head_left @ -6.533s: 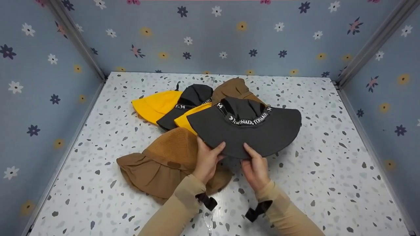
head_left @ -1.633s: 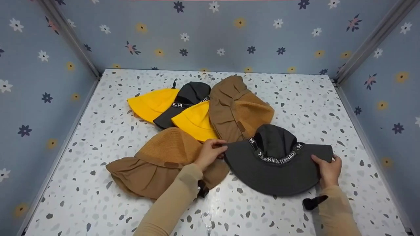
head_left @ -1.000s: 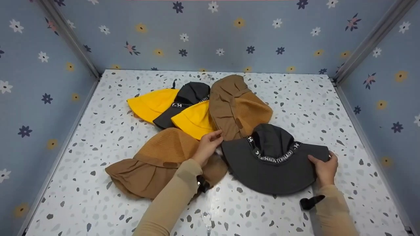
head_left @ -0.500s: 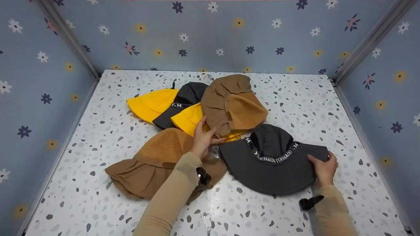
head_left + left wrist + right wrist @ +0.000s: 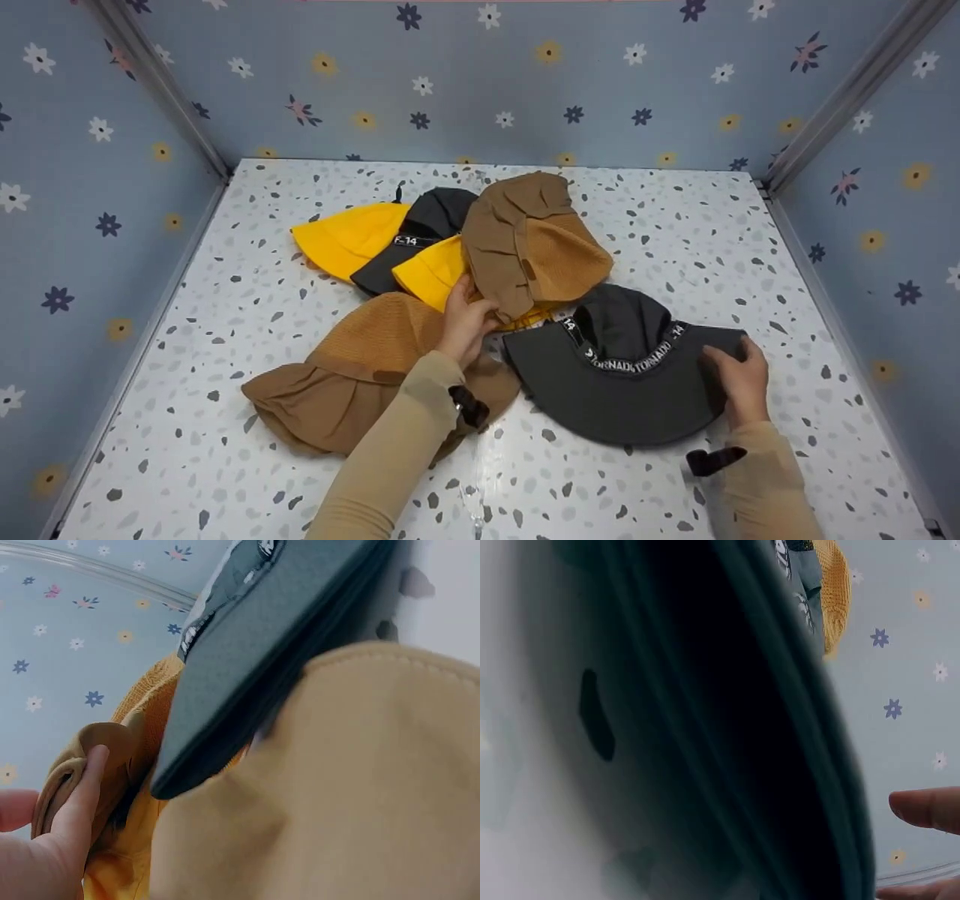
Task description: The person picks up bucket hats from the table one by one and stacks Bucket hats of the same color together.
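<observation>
Speckled white terrazzo formed the tabletop [image 5: 675, 225], which was walled on three sides by blue flowered panels [image 5: 525, 82] joined by metal corner posts [image 5: 847, 97], the near side being open toward the person. Six soft hats were lying on it. A dark grey bucket hat [image 5: 622, 397] with a lettered band was resting flat on the table at right front, its brim's right edge covered by the right hand [image 5: 739, 379], whose fingers were curled over the rim in a light grip. A brown knitted-crown hat [image 5: 360, 375] was spread at left front, partly beneath the left forearm. Behind these, a second brown hat [image 5: 532, 240] was lying on top of a yellow hat [image 5: 439, 274], with another dark hat [image 5: 431, 217] and another yellow hat [image 5: 349, 236] further left. The left hand [image 5: 465, 322] was pinching the near brim of the second brown hat, thumb over the folded fabric, as was confirmed in the left wrist view [image 5: 82, 795]. It was judged that this hat would best be lifted clear by a firm pinch on the brim and drawn upward, so that the yellow hat beneath would not be dragged along. Open table was seen to the right rear and along the front edge; the left wall and back wall were well apart from the pile.
</observation>
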Action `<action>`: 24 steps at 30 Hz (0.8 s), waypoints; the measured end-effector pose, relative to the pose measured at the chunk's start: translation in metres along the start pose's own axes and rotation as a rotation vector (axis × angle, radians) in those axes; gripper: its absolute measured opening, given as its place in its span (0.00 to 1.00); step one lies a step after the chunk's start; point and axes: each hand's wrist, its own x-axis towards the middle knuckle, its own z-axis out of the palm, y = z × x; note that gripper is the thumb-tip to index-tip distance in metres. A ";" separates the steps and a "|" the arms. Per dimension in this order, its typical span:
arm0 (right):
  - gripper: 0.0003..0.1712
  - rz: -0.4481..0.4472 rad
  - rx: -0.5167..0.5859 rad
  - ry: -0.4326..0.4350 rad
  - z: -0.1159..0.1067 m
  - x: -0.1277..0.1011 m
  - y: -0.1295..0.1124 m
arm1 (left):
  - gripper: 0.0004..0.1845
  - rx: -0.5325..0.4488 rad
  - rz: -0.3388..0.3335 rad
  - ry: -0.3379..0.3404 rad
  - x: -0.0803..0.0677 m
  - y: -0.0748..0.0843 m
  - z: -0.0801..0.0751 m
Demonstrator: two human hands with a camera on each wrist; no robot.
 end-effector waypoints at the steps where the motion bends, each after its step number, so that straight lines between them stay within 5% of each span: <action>1: 0.48 -0.010 -0.006 -0.006 0.001 -0.001 -0.001 | 0.41 -0.015 -0.004 -0.003 -0.001 0.001 0.001; 13: 0.48 -0.040 -0.132 -0.052 0.007 -0.005 0.000 | 0.40 -0.155 -0.013 -0.028 -0.010 0.009 0.015; 18: 0.47 -0.118 -0.168 -0.022 0.014 -0.015 -0.007 | 0.39 -0.177 0.019 -0.068 -0.014 0.008 0.020; 24: 0.39 -0.237 0.074 -0.104 0.051 -0.047 -0.026 | 0.40 -0.181 0.072 -0.136 -0.018 0.004 0.022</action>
